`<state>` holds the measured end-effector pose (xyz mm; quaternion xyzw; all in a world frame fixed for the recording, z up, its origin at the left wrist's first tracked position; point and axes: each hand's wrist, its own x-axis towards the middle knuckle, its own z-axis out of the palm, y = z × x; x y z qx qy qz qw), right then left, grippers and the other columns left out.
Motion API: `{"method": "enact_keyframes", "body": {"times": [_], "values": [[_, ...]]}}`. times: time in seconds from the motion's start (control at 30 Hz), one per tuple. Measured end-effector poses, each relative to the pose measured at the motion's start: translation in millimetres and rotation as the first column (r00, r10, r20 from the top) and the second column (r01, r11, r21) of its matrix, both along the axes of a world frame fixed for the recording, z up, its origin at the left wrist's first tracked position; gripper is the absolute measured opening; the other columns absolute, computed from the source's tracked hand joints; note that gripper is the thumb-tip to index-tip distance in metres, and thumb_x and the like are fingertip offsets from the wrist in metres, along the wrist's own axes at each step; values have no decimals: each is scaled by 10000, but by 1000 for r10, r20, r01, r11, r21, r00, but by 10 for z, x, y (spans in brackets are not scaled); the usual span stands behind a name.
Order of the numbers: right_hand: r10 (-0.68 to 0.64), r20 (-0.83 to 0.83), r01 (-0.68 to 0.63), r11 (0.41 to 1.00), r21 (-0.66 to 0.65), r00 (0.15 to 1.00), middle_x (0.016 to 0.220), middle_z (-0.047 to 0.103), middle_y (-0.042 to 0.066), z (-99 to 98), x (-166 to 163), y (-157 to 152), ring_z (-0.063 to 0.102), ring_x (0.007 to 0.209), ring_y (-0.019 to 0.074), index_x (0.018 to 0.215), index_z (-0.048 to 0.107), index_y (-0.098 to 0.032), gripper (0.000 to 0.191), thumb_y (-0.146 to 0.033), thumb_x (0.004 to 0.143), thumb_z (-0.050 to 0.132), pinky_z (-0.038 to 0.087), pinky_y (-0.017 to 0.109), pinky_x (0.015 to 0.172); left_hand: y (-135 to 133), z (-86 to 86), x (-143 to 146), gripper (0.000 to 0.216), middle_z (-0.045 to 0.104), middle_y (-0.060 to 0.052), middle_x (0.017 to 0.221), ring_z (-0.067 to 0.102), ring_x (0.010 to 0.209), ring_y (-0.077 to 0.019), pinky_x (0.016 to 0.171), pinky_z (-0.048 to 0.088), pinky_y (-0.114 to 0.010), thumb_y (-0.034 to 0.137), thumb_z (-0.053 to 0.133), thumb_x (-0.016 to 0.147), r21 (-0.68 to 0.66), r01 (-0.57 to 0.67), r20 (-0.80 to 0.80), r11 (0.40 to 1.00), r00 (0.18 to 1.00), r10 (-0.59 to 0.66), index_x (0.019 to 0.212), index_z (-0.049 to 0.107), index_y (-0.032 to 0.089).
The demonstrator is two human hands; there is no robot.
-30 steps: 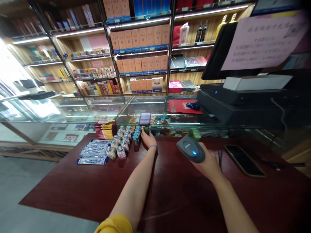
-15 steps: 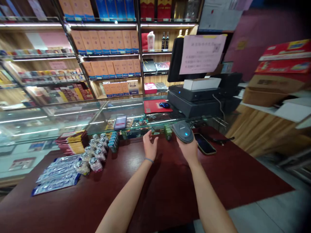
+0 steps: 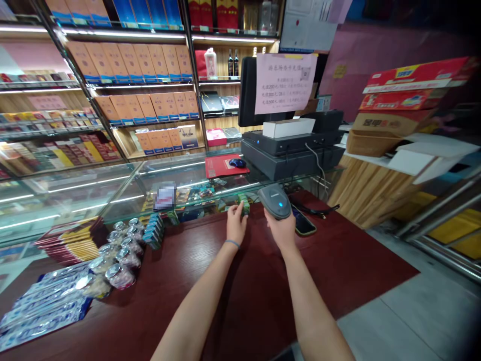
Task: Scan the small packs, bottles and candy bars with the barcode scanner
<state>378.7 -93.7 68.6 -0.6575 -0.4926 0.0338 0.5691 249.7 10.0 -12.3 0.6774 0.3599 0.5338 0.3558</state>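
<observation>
My right hand [image 3: 281, 231] grips a grey barcode scanner [image 3: 274, 201] with a blue light, held above the dark red counter [image 3: 210, 281]. My left hand [image 3: 236, 223] reaches forward with curled fingers onto a small green pack [image 3: 245, 204] that stands at the foot of the glass display case [image 3: 112, 190]. A dark phone [image 3: 302, 223] lies on the counter just right of the scanner.
To the left on the counter are small round jars [image 3: 122, 250], blue packs [image 3: 152, 230], stacked red and yellow bars [image 3: 71, 240] and blue wrapped bars [image 3: 41, 308]. A register with monitor [image 3: 289, 145] and a red mouse pad [image 3: 223, 165] sit on the glass case. Cardboard boxes [image 3: 391, 120] stand at right.
The view has swung to the right. My left hand left the blue packs, moved right with open fingers, and now closes on the green pack beside the scanner.
</observation>
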Motion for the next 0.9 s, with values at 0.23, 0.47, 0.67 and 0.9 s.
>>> {"method": "enact_keyframes", "body": {"times": [0.23, 0.47, 0.67, 0.9], "values": [[-54, -161, 66, 995, 73, 985, 822, 741, 81, -20, -103, 57, 718, 765, 270, 1075, 613, -202, 444, -492, 749, 701, 565, 361, 655, -48, 39, -34, 310, 641, -78, 1103, 603, 1059, -232, 1003, 467, -381, 99, 668, 830, 61, 2, -34, 998, 999, 0, 1107, 687, 235], [-74, -130, 83, 995, 63, 989, 881, 752, 85, 46, -190, -3, 726, 811, 278, 1028, 589, -223, 398, -485, 750, 702, 547, 355, 679, -174, 101, -219, 269, 665, -82, 1147, 628, 1074, -211, 978, 486, -363, 218, 685, 873, 25, -86, 116, 996, 990, 83, 1137, 634, 206], [-43, -66, 45, 998, 35, 997, 897, 759, 87, 56, -310, -20, 739, 840, 284, 1041, 557, -248, 375, -454, 763, 703, 538, 334, 679, -210, 231, -1036, 517, 664, -59, 1114, 650, 952, -155, 842, 519, -271, 381, 755, 853, -238, -38, 439, 971, 887, 142, 1321, 596, 230], [183, 246, -161, 981, -105, 952, 861, 769, 62, -66, -678, -47, 762, 824, 302, 1190, 529, -255, 477, -405, 764, 684, 511, 302, 608, -183, 231, -2148, 458, 715, -64, 1162, 676, 939, -138, 777, 538, -233, 305, 807, 820, -456, 285, 689, 843, 713, 132, 1242, 653, 213]]}}
